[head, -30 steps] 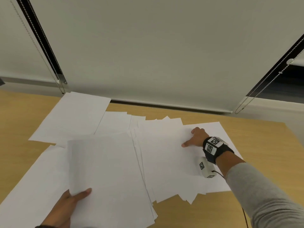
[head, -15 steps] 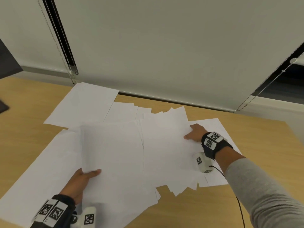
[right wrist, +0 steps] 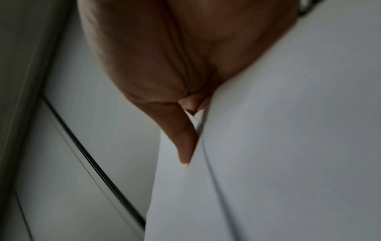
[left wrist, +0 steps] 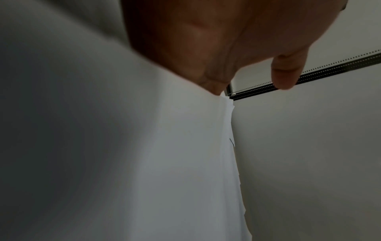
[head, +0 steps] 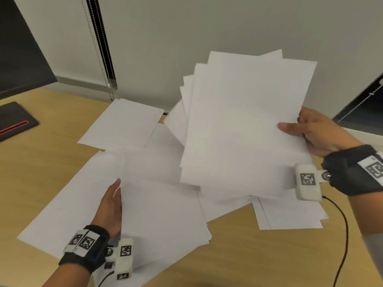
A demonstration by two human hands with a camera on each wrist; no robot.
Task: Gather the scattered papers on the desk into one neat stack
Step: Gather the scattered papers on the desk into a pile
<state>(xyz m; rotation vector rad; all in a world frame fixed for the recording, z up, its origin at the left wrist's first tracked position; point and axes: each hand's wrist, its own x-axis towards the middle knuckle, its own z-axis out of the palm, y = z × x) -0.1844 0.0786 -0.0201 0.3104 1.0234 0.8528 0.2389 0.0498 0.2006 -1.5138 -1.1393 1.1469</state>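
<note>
The right hand (head: 317, 131) is grasping a fanned sheaf of papers (head: 244, 125) by its edge at three o'clock, thumb lying across the top sheet and the other fingers hidden behind. It is holding the sheaf tilted up off the desk (head: 41, 162), probably so that the loose sheets can be carried over and joined with the others. The sheets in the sheaf are sitting askew, with corners stepping out along the edge at ten o'clock (they will need squaring later, I judge).

The left hand (head: 109, 206) is lying at seven o'clock on the lower pile (head: 161, 214), thumb on top and the edge of the top sheets against the palm; in the left wrist view its fingers (left wrist: 285, 71) are hanging loosely curled, and I cannot tell whether it is pinching the pile or only steadying it. That pile is resting flat, likely as the base for the stack.

More papers are lying apart: one sheet (head: 122, 123) toward eleven o'clock, and a few sheets (head: 290, 216) at four o'clock under the right wrist camera. A dark flat object with a red stripe (head: 14, 121) is lying at nine o'clock, well apart. A black cable (head: 344, 235) is trailing across the desk at four o'clock, near those sheets, and could snag them.
</note>
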